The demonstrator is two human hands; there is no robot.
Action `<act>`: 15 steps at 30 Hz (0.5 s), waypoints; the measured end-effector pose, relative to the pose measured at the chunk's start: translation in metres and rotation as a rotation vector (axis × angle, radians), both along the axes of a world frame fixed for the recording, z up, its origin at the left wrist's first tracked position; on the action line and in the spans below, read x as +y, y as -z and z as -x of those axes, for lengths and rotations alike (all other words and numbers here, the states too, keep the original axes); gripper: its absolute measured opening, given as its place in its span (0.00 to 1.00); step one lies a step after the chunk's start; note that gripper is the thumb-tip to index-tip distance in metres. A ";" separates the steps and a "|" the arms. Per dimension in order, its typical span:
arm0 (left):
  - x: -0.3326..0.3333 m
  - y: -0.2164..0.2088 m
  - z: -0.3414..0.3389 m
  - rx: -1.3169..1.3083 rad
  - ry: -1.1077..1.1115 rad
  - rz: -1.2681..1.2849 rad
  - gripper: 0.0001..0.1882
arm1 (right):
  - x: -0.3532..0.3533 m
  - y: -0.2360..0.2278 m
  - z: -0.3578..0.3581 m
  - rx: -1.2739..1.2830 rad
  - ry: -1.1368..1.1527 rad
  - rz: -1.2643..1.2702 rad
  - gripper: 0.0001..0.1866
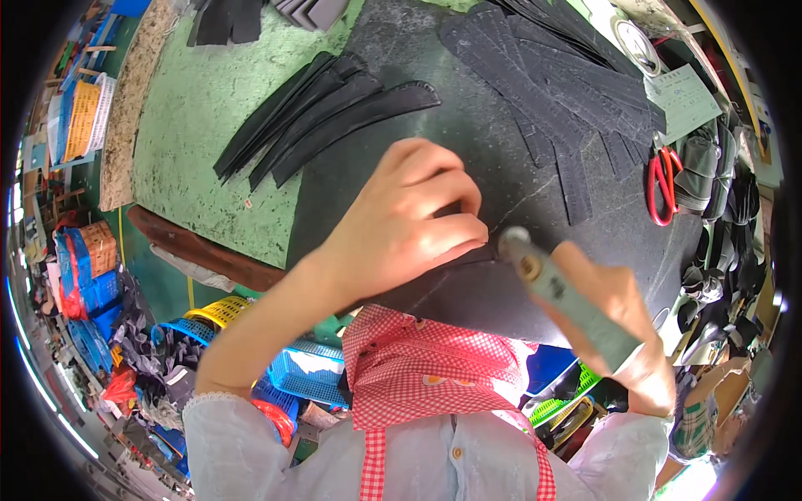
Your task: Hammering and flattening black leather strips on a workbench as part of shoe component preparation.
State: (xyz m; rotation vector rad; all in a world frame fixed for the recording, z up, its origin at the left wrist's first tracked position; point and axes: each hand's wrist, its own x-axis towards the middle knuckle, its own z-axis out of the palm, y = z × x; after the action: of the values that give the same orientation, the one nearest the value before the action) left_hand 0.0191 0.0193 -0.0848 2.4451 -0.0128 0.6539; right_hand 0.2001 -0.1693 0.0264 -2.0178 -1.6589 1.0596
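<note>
My left hand (418, 209) is closed, its fingers curled down on a dark strip (469, 257) at the near part of the black work mat (359, 179). The fingers hide most of that strip. Just to the right, my right hand (603, 288) is closed around a hammer with a grey-green metal head (576, 309). The head's rounded end is close to my left fingertips; the hand and head hide most of the handle. Beyond my left hand lies a fanned pile of curved black strips (326, 108).
More dark strips (551, 83) are heaped at the far right. Red-handled scissors (662, 185) lie beside a pale green paper slip (683, 98) and a tape roll (637, 46). Black bundles (710, 171) crowd the right edge. Below the table edge stand baskets, including a blue one (307, 371).
</note>
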 end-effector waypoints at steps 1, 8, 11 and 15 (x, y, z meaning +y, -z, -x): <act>0.002 -0.002 -0.005 -0.008 0.013 0.006 0.11 | -0.007 0.003 0.003 -0.008 -0.012 0.006 0.13; 0.003 -0.011 0.004 0.102 0.015 0.026 0.13 | -0.020 0.016 0.005 0.163 0.137 -0.002 0.09; -0.006 -0.011 0.008 0.072 -0.018 -0.002 0.12 | -0.018 0.014 0.004 -0.081 0.065 -0.084 0.10; -0.008 -0.011 0.009 0.073 -0.039 -0.019 0.12 | -0.003 0.018 0.001 0.126 0.121 -0.062 0.09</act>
State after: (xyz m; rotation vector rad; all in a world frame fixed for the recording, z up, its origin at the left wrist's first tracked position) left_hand 0.0103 0.0111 -0.0740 2.4919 0.0576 0.5836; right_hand 0.1986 -0.1722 0.0088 -1.9437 -1.4686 1.0567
